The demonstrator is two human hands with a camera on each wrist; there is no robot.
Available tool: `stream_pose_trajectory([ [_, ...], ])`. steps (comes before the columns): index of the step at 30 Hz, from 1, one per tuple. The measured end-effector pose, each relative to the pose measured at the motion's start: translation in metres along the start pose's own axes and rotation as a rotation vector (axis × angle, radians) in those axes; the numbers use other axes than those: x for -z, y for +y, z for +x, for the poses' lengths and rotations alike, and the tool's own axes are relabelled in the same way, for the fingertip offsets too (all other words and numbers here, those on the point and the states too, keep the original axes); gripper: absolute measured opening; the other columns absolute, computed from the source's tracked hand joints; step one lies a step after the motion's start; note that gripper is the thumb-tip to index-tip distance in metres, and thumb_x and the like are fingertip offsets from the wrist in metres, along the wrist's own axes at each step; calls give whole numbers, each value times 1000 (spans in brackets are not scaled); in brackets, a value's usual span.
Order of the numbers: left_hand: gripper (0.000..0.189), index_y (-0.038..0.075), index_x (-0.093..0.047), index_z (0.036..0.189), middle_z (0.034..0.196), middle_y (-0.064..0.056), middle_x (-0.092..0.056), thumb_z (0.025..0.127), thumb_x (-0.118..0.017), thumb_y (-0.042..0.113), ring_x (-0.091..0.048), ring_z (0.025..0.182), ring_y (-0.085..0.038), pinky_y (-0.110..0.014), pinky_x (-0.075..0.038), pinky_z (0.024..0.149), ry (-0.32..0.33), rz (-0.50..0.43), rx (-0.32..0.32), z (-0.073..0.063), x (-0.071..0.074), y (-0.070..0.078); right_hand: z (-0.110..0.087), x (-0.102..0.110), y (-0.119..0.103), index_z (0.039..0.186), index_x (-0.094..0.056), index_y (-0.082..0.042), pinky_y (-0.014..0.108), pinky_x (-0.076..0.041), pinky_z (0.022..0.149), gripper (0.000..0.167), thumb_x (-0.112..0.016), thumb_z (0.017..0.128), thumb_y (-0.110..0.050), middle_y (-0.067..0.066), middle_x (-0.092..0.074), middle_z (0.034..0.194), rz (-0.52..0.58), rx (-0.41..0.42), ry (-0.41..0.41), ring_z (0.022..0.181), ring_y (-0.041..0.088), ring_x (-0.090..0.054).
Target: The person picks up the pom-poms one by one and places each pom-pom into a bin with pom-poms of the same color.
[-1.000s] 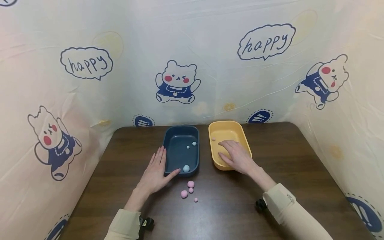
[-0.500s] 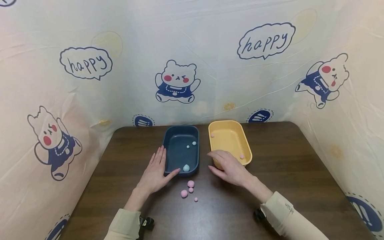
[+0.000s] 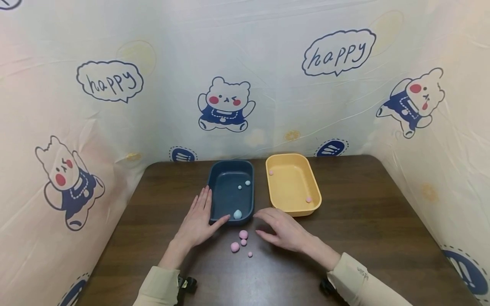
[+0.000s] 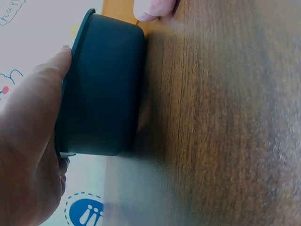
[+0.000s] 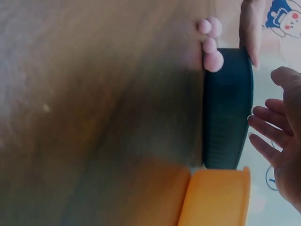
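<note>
My left hand [image 3: 196, 220] rests against the navy blue plastic box [image 3: 231, 199], fingers straight along its left side and thumb on the front rim. Inside that box lie three pale blue balls [image 3: 237, 214] of different sizes. Several pink balls [image 3: 235, 247] of mixed sizes sit on the table just in front of it. My right hand [image 3: 285, 229] hovers to the right of these balls, palm down, with loosely bent fingers and thumb apart and nothing between them. In the right wrist view its spread fingers [image 5: 270, 125] show beside the navy box.
A yellow box [image 3: 292, 187] stands to the right of the navy one, a narrow gap between them, with two small pink balls inside. The brown wooden table [image 3: 363, 204] is bordered at back and sides by a printed cloth [image 3: 283, 85].
My right hand has left the yellow box and moved left and nearer, towards the pink balls. A second small pink ball now shows at that box's front right. The left hand stays put.
</note>
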State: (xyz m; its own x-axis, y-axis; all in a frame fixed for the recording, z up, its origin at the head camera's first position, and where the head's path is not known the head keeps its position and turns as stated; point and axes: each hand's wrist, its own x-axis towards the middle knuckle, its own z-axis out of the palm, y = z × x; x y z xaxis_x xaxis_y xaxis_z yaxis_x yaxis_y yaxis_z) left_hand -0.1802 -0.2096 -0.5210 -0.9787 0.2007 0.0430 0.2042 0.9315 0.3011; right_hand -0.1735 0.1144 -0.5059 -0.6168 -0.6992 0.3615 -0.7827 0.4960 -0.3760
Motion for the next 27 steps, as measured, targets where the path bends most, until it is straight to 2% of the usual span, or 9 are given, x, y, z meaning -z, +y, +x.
stream_pose_trajectory([
  [7,122,-1,-12,175,186,-21,-10,98,-52,85,-17,173,-41,-58,-18,141,4,9,-2,2,1,-1,4,-11,-5,141,-70,-8,41,-59,114,43,-79,103,-27,4,-75,139,32,-29,-121,130,19,-71],
  [11,122,-1,-12,175,186,-21,-9,98,-50,86,-17,173,-41,-58,-18,141,7,14,-6,2,2,-1,7,-17,-6,144,-69,-8,43,-56,117,45,-78,104,-27,6,-74,143,4,-12,-157,134,20,-69],
  [21,122,-1,-12,175,186,-21,-10,98,-52,85,-14,174,-39,-57,-18,141,6,-3,-6,0,2,0,14,-27,-10,144,-68,-10,40,-56,117,45,-79,103,-23,5,-73,143,-79,38,-209,134,19,-68],
  [27,121,0,-12,175,186,-20,-9,99,-50,85,-13,174,-39,-58,-17,141,0,-12,-1,-1,0,-1,17,-31,-14,147,-67,-11,40,-55,119,44,-76,105,-22,3,-71,148,-77,18,-264,137,18,-67],
])
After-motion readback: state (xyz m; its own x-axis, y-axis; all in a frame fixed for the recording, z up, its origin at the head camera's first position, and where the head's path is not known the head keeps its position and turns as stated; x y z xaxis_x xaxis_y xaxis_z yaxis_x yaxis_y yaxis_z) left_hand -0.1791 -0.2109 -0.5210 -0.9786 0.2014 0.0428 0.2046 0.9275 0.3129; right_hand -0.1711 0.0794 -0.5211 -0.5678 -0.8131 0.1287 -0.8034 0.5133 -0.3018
